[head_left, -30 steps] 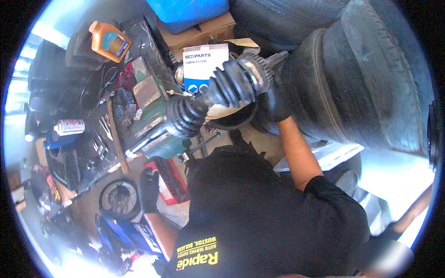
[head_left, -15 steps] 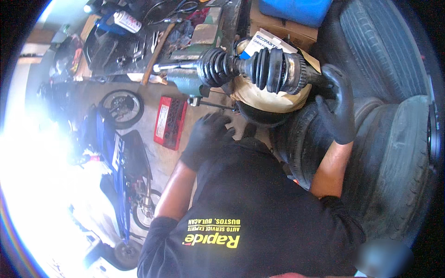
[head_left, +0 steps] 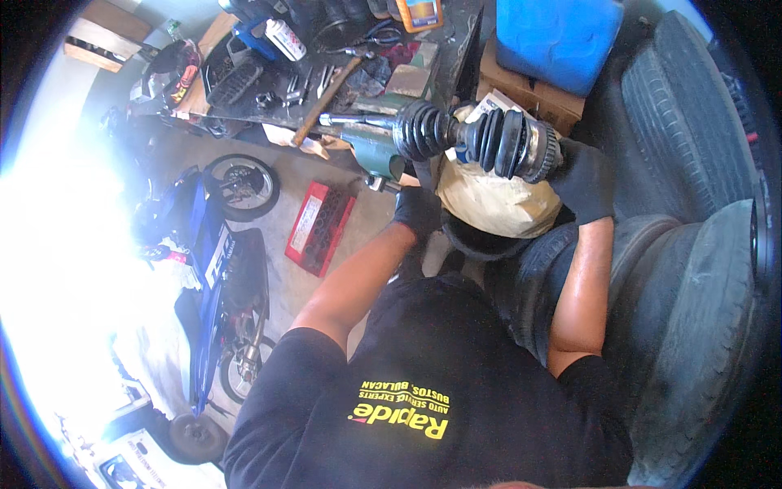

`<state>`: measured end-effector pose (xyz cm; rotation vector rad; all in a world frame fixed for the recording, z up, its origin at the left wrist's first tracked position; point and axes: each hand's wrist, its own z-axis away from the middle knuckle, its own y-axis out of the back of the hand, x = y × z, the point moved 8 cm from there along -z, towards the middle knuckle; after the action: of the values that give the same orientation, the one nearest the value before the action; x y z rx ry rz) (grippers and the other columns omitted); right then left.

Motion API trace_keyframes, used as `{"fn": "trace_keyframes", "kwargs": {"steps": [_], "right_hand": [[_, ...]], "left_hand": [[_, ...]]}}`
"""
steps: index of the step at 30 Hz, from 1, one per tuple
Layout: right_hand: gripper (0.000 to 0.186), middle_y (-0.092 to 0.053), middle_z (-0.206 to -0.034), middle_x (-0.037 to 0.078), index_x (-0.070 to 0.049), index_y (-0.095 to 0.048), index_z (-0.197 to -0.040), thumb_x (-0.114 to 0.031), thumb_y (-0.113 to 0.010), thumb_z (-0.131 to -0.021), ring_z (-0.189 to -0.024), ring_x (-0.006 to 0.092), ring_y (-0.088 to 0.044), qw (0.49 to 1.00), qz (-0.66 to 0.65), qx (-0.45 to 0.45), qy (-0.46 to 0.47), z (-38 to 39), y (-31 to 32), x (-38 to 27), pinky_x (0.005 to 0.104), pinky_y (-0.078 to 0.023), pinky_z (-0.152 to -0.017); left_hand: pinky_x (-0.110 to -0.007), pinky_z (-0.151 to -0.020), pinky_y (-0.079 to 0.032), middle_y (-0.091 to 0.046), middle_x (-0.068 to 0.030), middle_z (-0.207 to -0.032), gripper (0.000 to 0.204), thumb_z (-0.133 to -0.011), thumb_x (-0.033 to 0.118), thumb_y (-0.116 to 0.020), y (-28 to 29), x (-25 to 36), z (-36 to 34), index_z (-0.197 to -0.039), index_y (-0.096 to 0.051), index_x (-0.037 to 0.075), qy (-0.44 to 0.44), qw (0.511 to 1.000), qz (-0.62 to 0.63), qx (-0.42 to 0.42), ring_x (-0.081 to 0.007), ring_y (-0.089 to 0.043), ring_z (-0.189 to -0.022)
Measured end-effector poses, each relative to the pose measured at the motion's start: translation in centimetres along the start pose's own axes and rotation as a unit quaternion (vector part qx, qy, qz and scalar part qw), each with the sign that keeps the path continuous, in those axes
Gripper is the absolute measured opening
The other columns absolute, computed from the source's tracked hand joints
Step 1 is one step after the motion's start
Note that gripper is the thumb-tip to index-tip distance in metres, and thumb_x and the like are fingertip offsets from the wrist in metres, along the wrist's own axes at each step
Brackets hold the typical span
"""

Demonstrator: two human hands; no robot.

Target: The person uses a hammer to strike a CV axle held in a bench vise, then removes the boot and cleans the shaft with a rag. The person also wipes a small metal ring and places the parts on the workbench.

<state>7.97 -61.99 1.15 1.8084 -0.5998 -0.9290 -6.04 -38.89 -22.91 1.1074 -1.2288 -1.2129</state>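
A long metal drive axle with two ribbed black rubber boots [head_left: 440, 133] lies nearly level, its slim bare end over the green metal bench vise [head_left: 371, 147]; whether the jaws pinch it is hidden. The black-gloved right hand [head_left: 583, 181] is at the toothed outer end, fingers out of sight, so I cannot tell how firmly it grasps. The black-gloved left hand [head_left: 419, 209] is at the thin metal vise bar [head_left: 392, 187]; whether it closes around it is unclear.

The axle looks end-heavy, so good handling probably means bearing that outer joint from below, keeping the shaft level, and working the bar slowly, fingers clear of the jaws and boots unpinched.

Beneath the axle is a rounded, cream-coloured covering [head_left: 501, 204]; beyond, a wooden-handled hammer [head_left: 326, 101] on the dark workbench [head_left: 236, 104], and big black tyres [head_left: 684, 326] right of the hands.
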Motion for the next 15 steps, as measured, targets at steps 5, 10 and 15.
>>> {"fn": "trace_keyframes", "kwargs": {"steps": [5,10,15], "right_hand": [[0.031,-0.076,-0.095,0.018,-0.015,-0.078,-0.097,-0.039,-0.079,-0.078,-0.086,0.0399,-0.073,0.999,0.026,0.02,-0.016,0.5,0.5,-0.1,0.0503,-0.059,-0.077],[0.028,-0.075,-0.096,0.019,-0.015,-0.078,-0.097,-0.036,-0.079,-0.079,-0.089,0.0398,-0.073,0.999,0.023,0.02,-0.017,0.6,0.1,0.2,0.0497,-0.058,-0.078],[0.028,-0.075,-0.099,0.02,-0.013,-0.077,-0.101,-0.03,-0.078,-0.08,-0.093,0.0411,-0.072,0.999,-0.051,-0.002,-0.012,0.4,-0.6,0.5,0.0481,-0.058,-0.082]], "left_hand": [[-0.047,-0.067,-0.058,-0.076,-0.0173,-0.083,0.04,-0.079,0.047,-0.067,2.1,0.4,-0.6,-0.082,-0.08,0.009,-0.003,0.996,0.0,-0.088,-0.034,-0.076,-0.077],[-0.05,-0.078,-0.058,-0.077,-0.0161,-0.107,0.044,-0.086,0.048,-0.062,0.7,1.0,-0.8,-0.103,-0.081,0.013,-0.013,0.969,-0.053,-0.239,-0.0332,-0.075,-0.098],[-0.055,-0.082,-0.057,-0.078,-0.0108,-0.113,0.033,-0.091,0.037,-0.062,-2.9,1.9,-2.0,-0.107,-0.082,0.016,-0.073,0.965,-0.064,-0.243,-0.0319,-0.075,-0.104]]}}
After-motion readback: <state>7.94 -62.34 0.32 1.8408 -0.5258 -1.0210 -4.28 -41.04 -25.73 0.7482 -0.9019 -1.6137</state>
